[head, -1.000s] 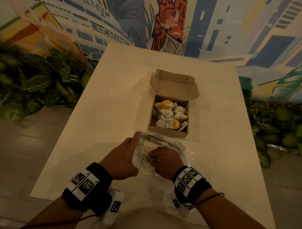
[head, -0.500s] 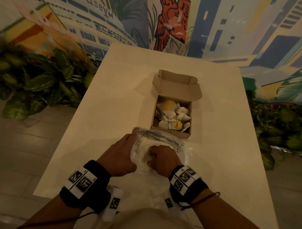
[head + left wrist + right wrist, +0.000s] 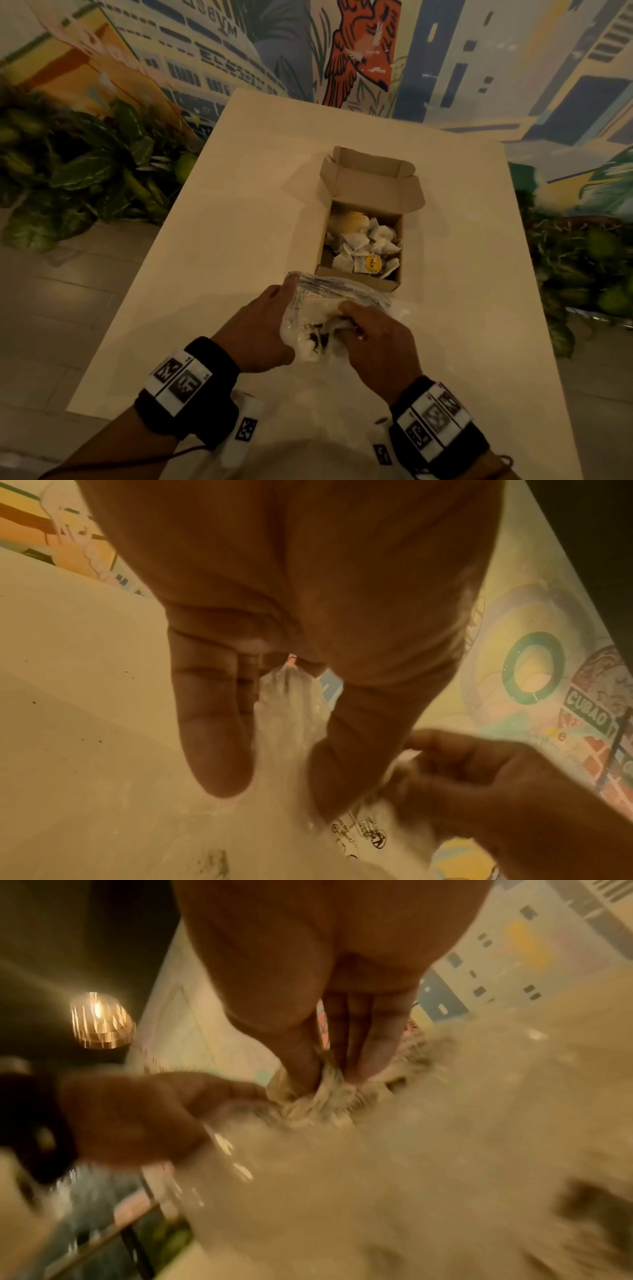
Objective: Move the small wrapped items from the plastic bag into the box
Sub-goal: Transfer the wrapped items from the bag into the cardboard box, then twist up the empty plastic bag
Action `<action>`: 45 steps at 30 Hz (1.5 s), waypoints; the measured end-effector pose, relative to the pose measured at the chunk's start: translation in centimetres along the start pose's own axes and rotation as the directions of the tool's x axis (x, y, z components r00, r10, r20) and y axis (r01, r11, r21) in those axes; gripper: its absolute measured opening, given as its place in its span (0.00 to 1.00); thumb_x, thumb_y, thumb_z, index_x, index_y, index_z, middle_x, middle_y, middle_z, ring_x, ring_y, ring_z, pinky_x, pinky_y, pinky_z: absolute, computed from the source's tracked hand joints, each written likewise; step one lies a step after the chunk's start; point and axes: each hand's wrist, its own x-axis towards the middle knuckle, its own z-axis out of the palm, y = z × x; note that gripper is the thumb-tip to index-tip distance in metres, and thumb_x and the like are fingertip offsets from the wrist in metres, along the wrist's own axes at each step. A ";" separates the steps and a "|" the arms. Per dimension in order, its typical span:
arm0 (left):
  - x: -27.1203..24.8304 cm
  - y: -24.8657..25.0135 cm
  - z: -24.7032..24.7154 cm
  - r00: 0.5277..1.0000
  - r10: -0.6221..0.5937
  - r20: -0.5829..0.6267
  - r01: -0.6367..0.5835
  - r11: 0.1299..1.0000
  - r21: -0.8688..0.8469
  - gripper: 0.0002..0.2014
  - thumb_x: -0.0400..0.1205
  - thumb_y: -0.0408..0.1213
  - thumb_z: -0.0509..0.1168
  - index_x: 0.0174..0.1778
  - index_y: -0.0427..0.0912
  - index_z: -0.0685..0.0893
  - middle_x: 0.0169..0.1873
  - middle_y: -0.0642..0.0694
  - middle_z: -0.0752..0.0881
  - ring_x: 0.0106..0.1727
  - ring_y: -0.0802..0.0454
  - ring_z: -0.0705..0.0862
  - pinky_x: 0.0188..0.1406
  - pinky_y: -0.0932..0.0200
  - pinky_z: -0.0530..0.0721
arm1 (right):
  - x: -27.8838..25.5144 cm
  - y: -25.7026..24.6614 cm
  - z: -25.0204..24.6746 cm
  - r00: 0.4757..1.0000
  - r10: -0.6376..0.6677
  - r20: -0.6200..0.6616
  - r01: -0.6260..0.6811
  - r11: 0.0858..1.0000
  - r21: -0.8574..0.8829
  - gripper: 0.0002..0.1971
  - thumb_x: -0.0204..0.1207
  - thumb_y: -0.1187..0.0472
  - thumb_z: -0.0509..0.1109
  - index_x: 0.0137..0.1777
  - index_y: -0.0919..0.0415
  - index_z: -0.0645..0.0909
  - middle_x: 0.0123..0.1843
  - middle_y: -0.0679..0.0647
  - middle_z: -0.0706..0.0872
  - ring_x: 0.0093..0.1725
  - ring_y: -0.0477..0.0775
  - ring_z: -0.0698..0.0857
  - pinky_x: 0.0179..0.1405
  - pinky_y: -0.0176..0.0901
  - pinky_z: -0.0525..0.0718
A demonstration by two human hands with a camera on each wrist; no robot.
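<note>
A clear plastic bag [image 3: 337, 291] lies on the white table [image 3: 239, 205] just in front of an open cardboard box [image 3: 371, 192] that holds several white and yellow wrapped packets [image 3: 363, 245]. My left hand [image 3: 263, 325] grips the bag's left edge [image 3: 287, 718] between thumb and fingers. My right hand [image 3: 373, 329] reaches into the bag's mouth, and in the blurred right wrist view its thumb and fingers pinch a crumpled pale wrapped packet [image 3: 318, 1096]. Dark crumbs [image 3: 317, 332] show through the plastic.
The box's lid flap [image 3: 373, 171] stands open toward the far side. Leafy plants line the floor on the left [image 3: 68, 178] and on the right [image 3: 582, 267] of the table. A painted mural wall [image 3: 342, 51] rises behind the table's far edge.
My right hand has drawn back toward me and to the right inside the bag, pinching a packet. The left hand keeps its hold on the bag's edge. The head view has shifted slightly.
</note>
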 end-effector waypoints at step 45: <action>3.0 2.1 4.8 0.960 0.280 0.014 -0.280 0.960 0.023 0.58 0.67 0.53 0.75 0.80 0.50 0.38 0.80 0.42 0.62 0.68 0.38 0.78 0.63 0.46 0.79 | 0.0 -1.3 0.0 0.940 0.146 0.310 -0.233 0.936 0.265 0.20 0.72 0.63 0.67 0.65 0.57 0.78 0.63 0.56 0.85 0.61 0.57 0.83 0.62 0.45 0.81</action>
